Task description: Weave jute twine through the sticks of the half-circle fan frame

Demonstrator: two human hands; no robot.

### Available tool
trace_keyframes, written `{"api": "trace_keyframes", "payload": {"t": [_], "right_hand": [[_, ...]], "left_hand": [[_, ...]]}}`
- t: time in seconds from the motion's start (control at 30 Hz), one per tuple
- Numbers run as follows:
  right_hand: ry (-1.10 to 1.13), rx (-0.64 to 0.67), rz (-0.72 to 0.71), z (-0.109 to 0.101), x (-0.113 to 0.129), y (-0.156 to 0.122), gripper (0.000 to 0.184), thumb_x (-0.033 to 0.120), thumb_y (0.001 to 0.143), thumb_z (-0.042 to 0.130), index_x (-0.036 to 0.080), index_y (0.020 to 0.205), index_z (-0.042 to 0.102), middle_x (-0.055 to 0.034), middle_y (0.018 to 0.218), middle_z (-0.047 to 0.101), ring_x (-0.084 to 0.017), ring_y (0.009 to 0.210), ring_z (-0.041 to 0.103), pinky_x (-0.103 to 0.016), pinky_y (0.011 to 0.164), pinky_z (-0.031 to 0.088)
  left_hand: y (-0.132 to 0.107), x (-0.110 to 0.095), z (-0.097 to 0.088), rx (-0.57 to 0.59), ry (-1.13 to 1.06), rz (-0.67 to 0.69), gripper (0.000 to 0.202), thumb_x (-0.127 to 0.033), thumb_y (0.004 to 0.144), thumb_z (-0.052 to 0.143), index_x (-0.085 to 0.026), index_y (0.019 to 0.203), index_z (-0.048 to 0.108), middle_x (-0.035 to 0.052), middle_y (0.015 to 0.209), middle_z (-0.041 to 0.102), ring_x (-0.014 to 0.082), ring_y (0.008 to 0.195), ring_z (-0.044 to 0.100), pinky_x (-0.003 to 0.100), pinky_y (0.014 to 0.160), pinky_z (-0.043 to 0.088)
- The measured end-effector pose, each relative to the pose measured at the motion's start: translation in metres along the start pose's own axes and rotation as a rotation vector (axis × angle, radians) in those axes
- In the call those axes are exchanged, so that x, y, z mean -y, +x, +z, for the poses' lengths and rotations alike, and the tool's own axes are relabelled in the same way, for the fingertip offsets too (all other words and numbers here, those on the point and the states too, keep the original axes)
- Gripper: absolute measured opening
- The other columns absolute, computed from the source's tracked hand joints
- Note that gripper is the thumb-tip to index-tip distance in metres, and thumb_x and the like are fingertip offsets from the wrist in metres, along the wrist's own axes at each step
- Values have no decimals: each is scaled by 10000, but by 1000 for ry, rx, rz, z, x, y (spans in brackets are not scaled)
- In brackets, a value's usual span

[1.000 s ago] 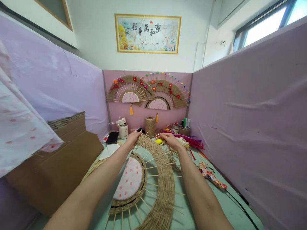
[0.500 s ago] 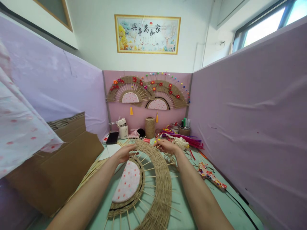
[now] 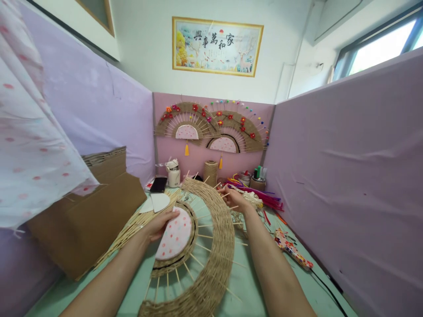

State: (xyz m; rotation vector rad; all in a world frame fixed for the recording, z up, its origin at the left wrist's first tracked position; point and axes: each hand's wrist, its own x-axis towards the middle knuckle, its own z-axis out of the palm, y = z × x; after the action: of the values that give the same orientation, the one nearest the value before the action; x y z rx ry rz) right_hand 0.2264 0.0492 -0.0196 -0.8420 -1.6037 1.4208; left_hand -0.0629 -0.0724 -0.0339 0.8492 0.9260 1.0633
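A half-round woven fan of twine and thin sticks, with a broad outer band (image 3: 222, 237), stands tilted over the table. At its inner side is a white half-disc with pink dots (image 3: 176, 233), edged by a twine ring with a dark line. My left hand (image 3: 161, 225) grips the fan at the half-disc's straight edge, thumb on top and the other fingers hidden beneath. On the far right of the outer band, my right hand (image 3: 235, 198) is closed with its fingertips around a protruding stick end; exactly what they pinch is partly hidden.
Brown cardboard (image 3: 89, 220) and dotted cloth (image 3: 42, 163) stand at the left, beside loose sticks (image 3: 132, 231). A twine spool (image 3: 210, 172), white bottle (image 3: 173, 176) and phone (image 3: 158, 185) are at the back. A corded, patterned glue gun (image 3: 292, 251) lies right.
My left hand has shifted from the fan's far end down to the half-disc. The fan has turned slightly, and my right hand stays by the outer band. The whole view has swung left.
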Motion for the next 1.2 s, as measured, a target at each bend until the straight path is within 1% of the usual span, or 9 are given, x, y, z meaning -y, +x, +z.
{"api": "trace_keyframes", "payload": {"t": [0.1, 0.2, 0.33, 0.47, 0.7, 0.8, 1.0, 1.1, 1.2], "right_hand": [[21, -36, -37, 1, 5, 2, 527, 654, 714, 502, 155, 837, 621, 18, 576, 478, -83, 490, 364, -209, 464, 271], [-67, -81, -84, 3, 14, 1, 485, 620, 702, 538, 148, 782, 613, 30, 553, 440, -80, 480, 341, -210, 447, 238], [-278, -190, -156, 7, 30, -6, 446, 586, 714, 533, 146, 720, 606, 38, 507, 400, -81, 460, 299, -220, 434, 210], [-492, -219, -249, 10, 41, -11, 379, 522, 726, 540, 155, 656, 609, 10, 548, 483, -101, 513, 366, -228, 471, 256], [-673, -229, -406, 17, 50, -13, 274, 398, 758, 526, 159, 729, 657, -24, 673, 608, -138, 618, 471, -245, 566, 326], [-605, -224, -393, 18, 51, -14, 287, 415, 763, 525, 159, 755, 654, -27, 693, 606, -134, 622, 470, -242, 566, 337], [-287, -113, -218, 15, 49, -16, 430, 536, 760, 511, 158, 913, 648, -10, 629, 545, -97, 519, 395, -214, 466, 299], [-202, -50, -188, 17, 48, -17, 478, 580, 763, 490, 161, 935, 642, -31, 689, 566, -106, 559, 434, -210, 489, 327], [-141, 22, -160, 20, 48, -19, 583, 660, 774, 391, 166, 945, 649, -61, 745, 587, -126, 614, 475, -224, 538, 370]], "left_hand": [[-1, -5, 1, -83, -97, -27, 64, -221, 746, 617, -162, 757, 596, 52, 661, 702, 169, 560, 656, 278, 598, 516], [-1, -7, 1, -158, -109, -65, 95, -246, 772, 574, -163, 728, 584, 51, 592, 683, 171, 492, 637, 263, 514, 500], [2, -5, 0, -208, -59, 12, 60, -227, 747, 600, -177, 726, 574, 40, 591, 682, 166, 480, 631, 246, 474, 480], [3, -4, 0, -232, -45, 49, 58, -233, 741, 607, -189, 741, 568, 30, 592, 678, 165, 480, 629, 248, 480, 479], [-1, -9, 1, -272, -114, 63, 65, -240, 763, 574, -176, 772, 583, 41, 612, 684, 171, 499, 640, 263, 513, 497], [-3, -11, 1, -258, -168, 59, 80, -247, 769, 569, -172, 784, 589, 50, 631, 693, 180, 528, 653, 282, 551, 515], [-6, -12, 2, -263, -207, 32, 109, -260, 782, 551, -165, 768, 604, 47, 612, 695, 179, 510, 652, 277, 546, 520], [-6, -13, 2, -253, -236, 20, 160, -268, 800, 527, -143, 761, 618, 60, 600, 696, 177, 498, 650, 276, 543, 527], [-6, -13, 2, -249, -261, 23, 195, -264, 816, 504, -126, 751, 626, 68, 588, 695, 175, 489, 648, 269, 530, 529]]}}
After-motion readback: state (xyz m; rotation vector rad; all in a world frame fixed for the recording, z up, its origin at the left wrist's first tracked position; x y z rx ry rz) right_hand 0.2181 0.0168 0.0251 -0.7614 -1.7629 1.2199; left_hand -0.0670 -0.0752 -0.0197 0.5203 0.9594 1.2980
